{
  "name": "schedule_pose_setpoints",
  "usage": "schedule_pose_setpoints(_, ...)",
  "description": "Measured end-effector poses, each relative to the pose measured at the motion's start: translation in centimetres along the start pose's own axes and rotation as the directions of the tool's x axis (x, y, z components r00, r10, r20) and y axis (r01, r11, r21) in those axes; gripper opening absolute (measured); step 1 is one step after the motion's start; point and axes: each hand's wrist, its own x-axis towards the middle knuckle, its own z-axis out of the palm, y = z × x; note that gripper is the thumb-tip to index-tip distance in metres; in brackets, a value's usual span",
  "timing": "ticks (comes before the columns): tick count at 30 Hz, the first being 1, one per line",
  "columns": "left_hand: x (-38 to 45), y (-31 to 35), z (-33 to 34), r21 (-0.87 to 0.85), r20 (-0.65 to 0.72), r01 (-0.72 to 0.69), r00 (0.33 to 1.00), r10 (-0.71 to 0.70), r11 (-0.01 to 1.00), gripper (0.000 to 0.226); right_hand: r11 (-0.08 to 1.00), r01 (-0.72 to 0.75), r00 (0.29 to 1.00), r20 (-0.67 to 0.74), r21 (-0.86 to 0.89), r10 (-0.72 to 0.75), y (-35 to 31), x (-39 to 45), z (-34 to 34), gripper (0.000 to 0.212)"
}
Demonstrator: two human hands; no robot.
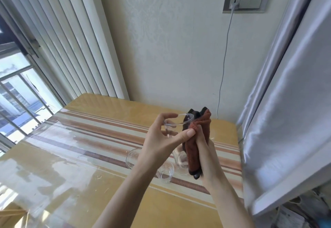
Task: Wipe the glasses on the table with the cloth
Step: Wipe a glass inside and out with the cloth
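I see my left hand (pixel 162 138) lifted at the centre of the frame, its grip curled round a clear, thin-walled glass (pixel 176 122) held above the worktop (pixel 75 148), thumb stretched across toward the cloth (pixel 194 148). The glass is smooth, round-rimmed and tilted, its mouth facing the upper right. My right hand (pixel 203 154) sits just right of centre, its grip pinching the cloth, a ribbed rust-brown rag with darker, near-black edges, bunched into a long upright fold that touches the glass on its right side. Below the hands, three more clear glasses stand on the worktop: one (pixel 133 157) partly hidden by my left forearm, a small one (pixel 165 171) beneath it, and one (pixel 180 160) half covered by the hanging cloth. The worktop is yellow wood under a striped runner and a glossy transparent sheet that throws back glare. A white cable (pixel 223 62) drops from a wall socket (pixel 246 1) at the upper right; a pale satin curtain (pixel 290 102) fills the right edge, and white vertical blinds (pixel 71 35) and a window (pixel 19 87) take the left.
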Motion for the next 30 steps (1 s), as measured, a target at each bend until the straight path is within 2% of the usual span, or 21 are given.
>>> schedule_pose_setpoints(3,0.4,-0.3,-0.8,-0.150,0.103,-0.003,0.994,0.018,0.989,0.055,0.994,-0.093,0.991,0.100,0.052,0.088,-0.5,-0.1,-0.4,0.056)
schedule_pose_setpoints(7,0.9,-1.0,-1.1,-0.291,0.202,0.006,0.978,0.055,0.957,0.074,0.923,-0.320,0.940,0.192,0.214,0.281,-0.8,-0.5,-0.8,0.059)
schedule_pose_setpoints(10,1.0,-1.3,-1.2,-0.285,0.233,-0.005,0.970,0.075,0.958,0.076,0.867,-0.382,0.919,0.230,0.320,0.320,0.0,-1.0,-1.0,0.062)
schedule_pose_setpoints(13,1.3,-0.8,-1.9,-0.119,0.292,-0.049,0.953,0.082,0.992,0.066,0.860,-0.335,0.940,0.195,0.384,0.280,0.7,-1.1,-1.2,0.073)
schedule_pose_setpoints(15,1.6,-0.3,-2.2,-0.016,0.309,-0.054,0.950,0.056,0.998,0.078,0.903,-0.244,0.969,0.107,0.353,0.220,0.7,-0.9,-1.3,0.063)
schedule_pose_setpoints(17,2.0,0.3,-2.0,0.101,0.260,-0.063,0.965,0.035,0.993,0.093,0.971,-0.098,0.995,-0.005,0.217,0.101,0.5,-0.7,-1.3,0.043)
schedule_pose_setpoints(19,2.2,0.5,-1.5,0.203,0.174,-0.051,0.985,0.015,0.978,0.095,0.998,0.051,0.997,-0.068,0.047,-0.048,0.1,-0.6,-1.3,0.032)
schedule_pose_setpoints(22,1.9,0.4,-1.0,0.234,0.166,-0.006,0.985,-0.034,0.972,0.066,0.977,0.185,0.977,-0.091,-0.110,-0.195,0.3,-0.6,-1.7,0.030)
schedule_pose_setpoints(24,1.7,0.1,-0.8,0.236,0.209,0.019,0.975,-0.070,0.971,0.060,0.962,0.192,0.969,-0.118,-0.195,-0.217,0.6,-0.7,-2.0,0.027)
schedule_pose_setpoints(26,1.6,-0.7,-0.5,0.200,0.223,0.003,0.973,-0.049,0.980,0.053,0.962,0.128,0.971,-0.168,-0.241,-0.171,0.8,-0.7,-2.0,0.031)
schedule_pose_setpoints(28,1.4,-1.6,0.0,0.127,0.218,-0.021,0.976,-0.007,0.992,0.041,0.975,0.038,0.964,-0.248,-0.219,-0.094,0.7,-0.3,-1.7,0.031)
schedule_pose_setpoints(30,1.0,-2.5,0.5,0.077,0.210,-0.045,0.977,0.028,0.996,0.037,0.993,-0.045,0.946,-0.324,-0.107,0.008,0.7,0.2,-1.7,0.028)
